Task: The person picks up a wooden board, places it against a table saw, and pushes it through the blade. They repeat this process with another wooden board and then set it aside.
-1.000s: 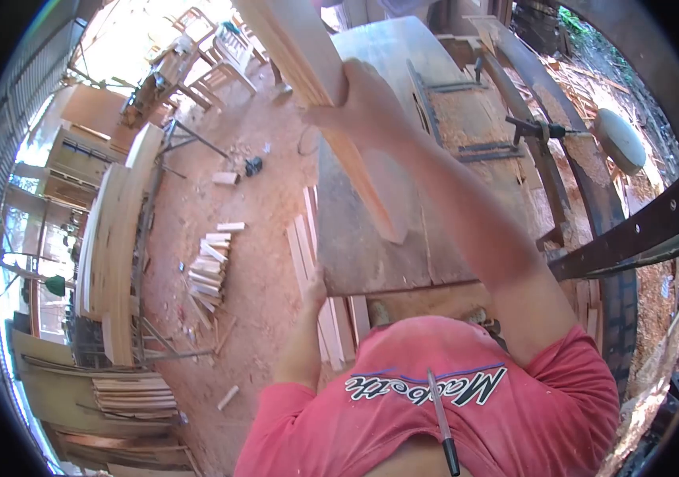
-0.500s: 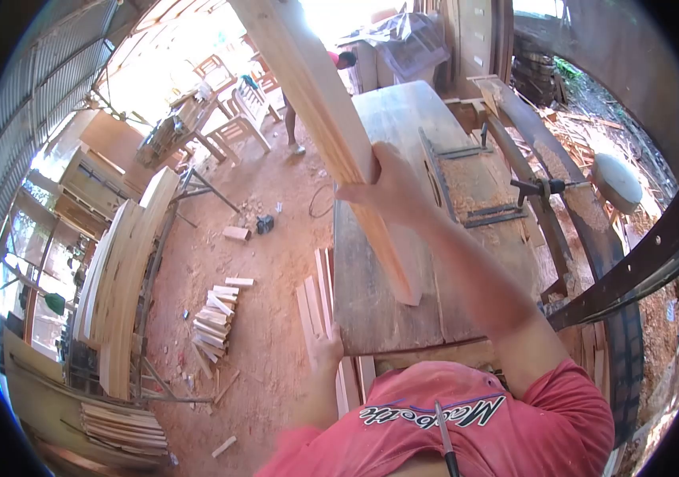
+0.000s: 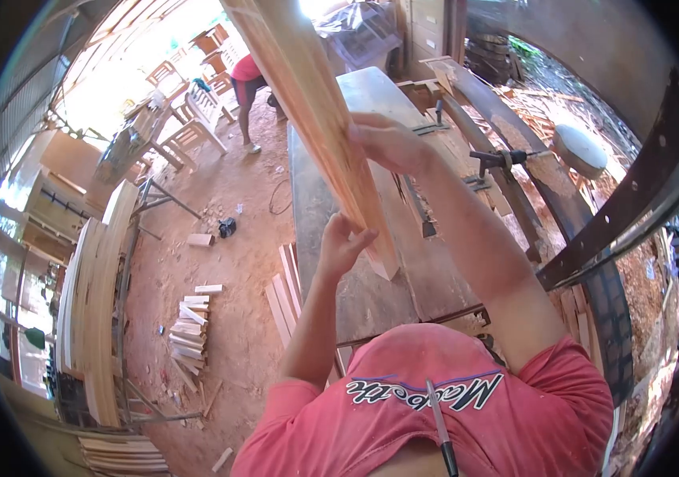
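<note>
A long wooden plank [image 3: 315,111] stands upright at a slant, its lower end over the worn wooden worktable [image 3: 367,298] and its top running out of view. My left hand [image 3: 343,246] grips the plank's left edge near the lower end, thumb across the near face. Higher up, my right hand [image 3: 387,143] holds the right side, fingertips at the edge and some fingers hidden behind the wood.
Cut wood strips [image 3: 284,290] lean by the table's left side. Short offcuts [image 3: 188,330] lie piled on the dirt floor. Long boards [image 3: 97,310] rest on a stand at left. A large metal wheel rim [image 3: 633,187] curves close on my right. A person [image 3: 250,95] bends near wooden chairs.
My left hand has risen from beside the table's left edge onto the plank's lower part. My right hand has shifted its hold on the plank. The person behind has come more into view.
</note>
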Motion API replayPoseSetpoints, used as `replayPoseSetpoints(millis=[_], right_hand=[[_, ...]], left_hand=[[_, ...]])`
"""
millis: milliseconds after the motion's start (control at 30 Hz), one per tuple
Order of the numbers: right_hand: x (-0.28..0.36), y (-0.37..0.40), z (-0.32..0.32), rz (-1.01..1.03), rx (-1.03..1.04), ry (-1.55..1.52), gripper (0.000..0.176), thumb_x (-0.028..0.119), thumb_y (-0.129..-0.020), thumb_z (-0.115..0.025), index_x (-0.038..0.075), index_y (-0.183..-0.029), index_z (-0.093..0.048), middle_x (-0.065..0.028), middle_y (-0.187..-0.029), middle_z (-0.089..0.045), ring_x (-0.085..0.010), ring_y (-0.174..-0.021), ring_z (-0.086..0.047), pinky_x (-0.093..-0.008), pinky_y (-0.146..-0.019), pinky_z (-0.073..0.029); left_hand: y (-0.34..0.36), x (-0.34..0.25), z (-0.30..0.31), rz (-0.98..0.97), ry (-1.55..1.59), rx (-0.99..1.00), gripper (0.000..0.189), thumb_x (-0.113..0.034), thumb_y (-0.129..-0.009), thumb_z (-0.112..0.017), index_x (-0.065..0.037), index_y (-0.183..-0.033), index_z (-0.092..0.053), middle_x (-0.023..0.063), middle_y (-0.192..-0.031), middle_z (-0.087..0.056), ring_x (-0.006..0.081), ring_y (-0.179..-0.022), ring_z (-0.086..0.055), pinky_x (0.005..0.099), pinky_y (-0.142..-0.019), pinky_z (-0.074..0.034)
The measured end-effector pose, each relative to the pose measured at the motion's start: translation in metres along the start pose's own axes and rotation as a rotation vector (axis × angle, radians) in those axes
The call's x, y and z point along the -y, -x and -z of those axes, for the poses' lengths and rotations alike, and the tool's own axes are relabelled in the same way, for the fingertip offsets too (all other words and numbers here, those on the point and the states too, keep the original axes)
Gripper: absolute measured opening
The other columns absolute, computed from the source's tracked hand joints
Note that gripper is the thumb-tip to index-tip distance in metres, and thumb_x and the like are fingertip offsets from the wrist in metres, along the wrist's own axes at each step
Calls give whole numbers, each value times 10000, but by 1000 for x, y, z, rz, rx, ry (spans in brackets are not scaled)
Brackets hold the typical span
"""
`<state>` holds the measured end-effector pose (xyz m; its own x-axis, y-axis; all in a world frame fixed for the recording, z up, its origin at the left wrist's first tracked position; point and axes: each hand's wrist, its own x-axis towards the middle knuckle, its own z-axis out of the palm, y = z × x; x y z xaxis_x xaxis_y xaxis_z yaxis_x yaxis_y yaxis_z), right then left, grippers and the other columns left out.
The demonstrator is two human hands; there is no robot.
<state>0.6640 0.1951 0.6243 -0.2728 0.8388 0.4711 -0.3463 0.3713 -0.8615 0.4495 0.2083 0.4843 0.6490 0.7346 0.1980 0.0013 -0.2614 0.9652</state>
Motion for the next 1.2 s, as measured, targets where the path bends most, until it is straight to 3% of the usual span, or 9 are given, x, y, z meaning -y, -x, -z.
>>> replayPoseSetpoints(millis=[33, 167, 233, 433, 767, 900, 1000, 1067, 1200], right_hand=[[6, -1, 0, 35, -67, 47, 516, 317, -995, -655, 32, -1420, -586, -29, -1236, -660, -142, -1121, -604, -314, -995, -458], [58, -14, -33, 75, -360, 130, 591, 375, -1025, -613, -37, -1441, -536, -85, -1324, -641, -143, -1216, -587, -331, -1070, -435], [64, -16, -33, 108, -342, 237, 574, 361, -1010, -637, -36, -1416, -555, -78, -1281, -654, -135, -1175, -599, -321, -1027, -458], [53, -31, -35, 114, -432, 545, 554, 358, -890, -781, -47, -1236, -627, -52, -1064, -679, -120, -982, -627, -280, -859, -500], [61, -37, -60, 69, -493, 728, 678, 474, -801, -848, -75, -1136, -630, -123, -996, -693, -180, -869, -675, -294, -747, -541], [54, -38, -51, 98, -560, 698, 721, 514, -763, -821, -81, -1142, -675, -181, -1067, -694, -239, -960, -674, -345, -807, -527], [57, -34, -44, 128, -514, 681, 696, 510, -817, -798, -84, -1155, -667, -173, -1085, -692, -236, -1004, -661, -340, -850, -516], [54, -33, -39, 151, -501, 719, 559, 432, -940, -726, -50, -1216, -660, -85, -1025, -692, -143, -941, -641, -289, -855, -502], [50, -29, -33, 188, -527, 643, 523, 414, -959, -708, -48, -1200, -661, -72, -1032, -681, -134, -909, -624, -282, -827, -494]], left_hand=[[1, -2, 1, 116, -6, -15, 470, -129, -826, -853, 46, -1172, -588, 96, -1122, -713, 196, -1041, -677, 348, -953, -515], [-12, -9, 5, 131, 183, 107, 455, -66, -813, -798, 54, -1196, -585, 117, -1173, -700, 200, -1107, -661, 368, -975, -516], [-28, -30, 4, -43, 397, 248, 620, -56, -693, -721, 65, -1279, -559, 160, -1212, -689, 243, -1168, -649, 397, -1007, -513], [-56, -10, 24, 56, 483, 408, 892, -147, -471, -632, -2, -1348, -563, 214, -1224, -675, 339, -1196, -635, 441, -1036, -505], [-64, 5, 35, 175, 735, 481, 856, -118, -434, -668, -3, -1280, -605, 245, -1214, -672, 412, -1178, -629, 501, -1039, -491], [-71, 3, 37, 83, 618, 572, 843, -116, -456, -686, 9, -1286, -604, 229, -1226, -679, 387, -1181, -639, 488, -1064, -485], [-73, -15, 37, 101, 472, 524, 824, -81, -458, -707, 18, -1272, -622, 209, -1220, -689, 357, -1179, -650, 478, -1072, -488], [-77, -20, 39, 118, 404, 521, 809, -61, -459, -721, 22, -1258, -634, 196, -1211, -697, 339, -1170, -658, 472, -1073, -493], [-87, -17, 37, 51, 238, 512, 682, -1, -552, -835, 9, -1213, -665, 134, -1169, -720, 257, -1123, -680, 407, -996, -544]])
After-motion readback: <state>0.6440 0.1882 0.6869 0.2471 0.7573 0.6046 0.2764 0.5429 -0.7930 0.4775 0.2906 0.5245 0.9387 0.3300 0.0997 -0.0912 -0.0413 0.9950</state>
